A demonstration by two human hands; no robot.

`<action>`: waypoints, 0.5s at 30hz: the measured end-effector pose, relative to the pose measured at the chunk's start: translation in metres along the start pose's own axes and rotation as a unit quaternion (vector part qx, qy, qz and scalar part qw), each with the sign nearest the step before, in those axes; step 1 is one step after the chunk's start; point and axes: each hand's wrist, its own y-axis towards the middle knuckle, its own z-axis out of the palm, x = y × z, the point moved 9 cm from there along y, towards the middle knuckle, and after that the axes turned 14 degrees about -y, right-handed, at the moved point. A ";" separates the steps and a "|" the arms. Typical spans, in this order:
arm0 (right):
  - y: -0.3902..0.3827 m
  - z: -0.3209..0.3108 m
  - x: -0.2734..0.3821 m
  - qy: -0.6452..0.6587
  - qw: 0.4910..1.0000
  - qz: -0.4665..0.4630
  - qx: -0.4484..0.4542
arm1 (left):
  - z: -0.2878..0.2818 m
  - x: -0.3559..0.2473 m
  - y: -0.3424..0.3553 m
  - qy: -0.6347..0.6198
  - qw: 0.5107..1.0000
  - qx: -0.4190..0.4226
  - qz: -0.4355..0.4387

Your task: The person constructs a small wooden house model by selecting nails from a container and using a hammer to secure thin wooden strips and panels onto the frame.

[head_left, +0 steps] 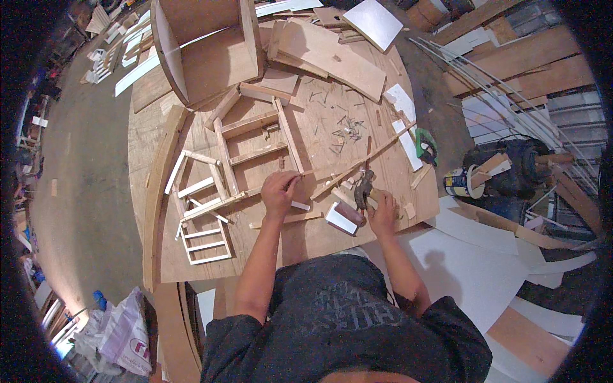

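My left hand (279, 191) is closed, pinching a long thin wooden strip (242, 196) that crosses the plywood worktop (415, 198). My right hand (383, 214) grips the wooden handle of a claw hammer (363, 187), whose dark head hangs over small wood offcuts. Just below the hammer lie a white-faced block (340, 218) and a brown piece I cannot make out. An open wooden frame (258, 120) with crosspieces lies beyond my left hand; smaller white-edged frames (204, 248) are to its left. Loose nails (345, 131) are scattered across the upper middle of the worktop.
An open plywood box (214, 64) stands at the back left, with stacked boards (332, 57) beside it. A paint bucket (460, 183), a green tool (426, 143) and long thin rods (485, 89) are rightward. A lilac-white sack (121, 332) sits lower left; white sheets (479, 255) lie lower right.
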 end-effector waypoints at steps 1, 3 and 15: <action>0.005 0.003 0.000 -0.016 0.999 -0.023 0.016 | -0.001 0.000 -0.001 0.002 1.000 0.000 -0.002; 0.015 0.008 -0.008 -0.032 0.998 -0.049 0.027 | -0.003 -0.003 0.000 0.008 1.000 -0.007 -0.002; 0.006 -0.058 0.074 0.036 0.985 -0.016 0.165 | -0.003 0.002 0.001 -0.023 0.999 -0.005 -0.049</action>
